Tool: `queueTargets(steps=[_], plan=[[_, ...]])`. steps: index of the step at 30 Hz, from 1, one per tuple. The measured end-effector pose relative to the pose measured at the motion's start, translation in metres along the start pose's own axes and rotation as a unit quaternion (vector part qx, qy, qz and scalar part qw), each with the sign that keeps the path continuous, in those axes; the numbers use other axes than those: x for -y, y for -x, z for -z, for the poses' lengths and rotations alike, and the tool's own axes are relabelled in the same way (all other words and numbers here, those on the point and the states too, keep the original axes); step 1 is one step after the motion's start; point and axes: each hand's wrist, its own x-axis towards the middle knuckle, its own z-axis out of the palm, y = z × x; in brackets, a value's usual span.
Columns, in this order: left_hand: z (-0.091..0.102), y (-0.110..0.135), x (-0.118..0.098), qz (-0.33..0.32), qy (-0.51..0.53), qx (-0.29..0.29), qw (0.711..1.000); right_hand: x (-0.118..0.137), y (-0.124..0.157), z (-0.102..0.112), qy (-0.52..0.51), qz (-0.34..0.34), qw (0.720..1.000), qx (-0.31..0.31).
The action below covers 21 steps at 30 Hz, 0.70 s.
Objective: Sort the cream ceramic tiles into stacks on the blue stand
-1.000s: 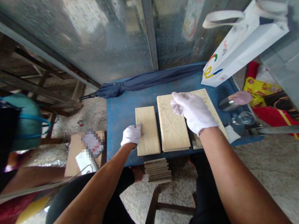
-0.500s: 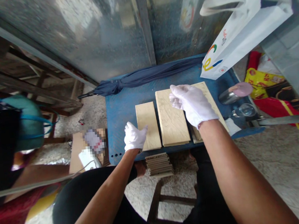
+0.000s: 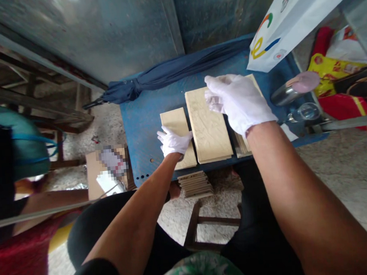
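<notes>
Both my hands wear white gloves. My left hand (image 3: 175,141) lies over the narrow pale board (image 3: 174,116) on the left of the blue table (image 3: 141,134), its fingers spread. My right hand (image 3: 236,103) is curled closed above the right part of the wider stack of pale boards (image 3: 211,137); what its fingers hold, if anything, is hidden. Partly under my right forearm and hand is a third stack of pale boards (image 3: 242,146), at the right.
A folded dark umbrella (image 3: 171,74) lies along the table's back. At the right stand a white paper bag (image 3: 268,46), a metal cup with a pink lid (image 3: 290,91) and a clear glass (image 3: 306,112). Another board stack (image 3: 196,185) sits below the front edge.
My left hand has moved forward and right, from the near left edge of the narrow board onto it. My right hand stays curled over the boards. The camera view has shifted.
</notes>
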Motion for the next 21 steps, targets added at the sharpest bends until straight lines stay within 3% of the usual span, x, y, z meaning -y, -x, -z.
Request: queueTargets(steps=[11, 21], plan=[[-0.001, -0.009, -0.005, 0.023, 0.012, 0.026, 0.999, -0.003, -0.001, -0.003, 0.037, 0.027, 0.999, -0.004], [-0.006, -0.01, -0.005, 0.025, 0.026, 0.004, 0.999, 0.005, 0.004, -0.011, 0.057, 0.032, 0.998, 0.004]])
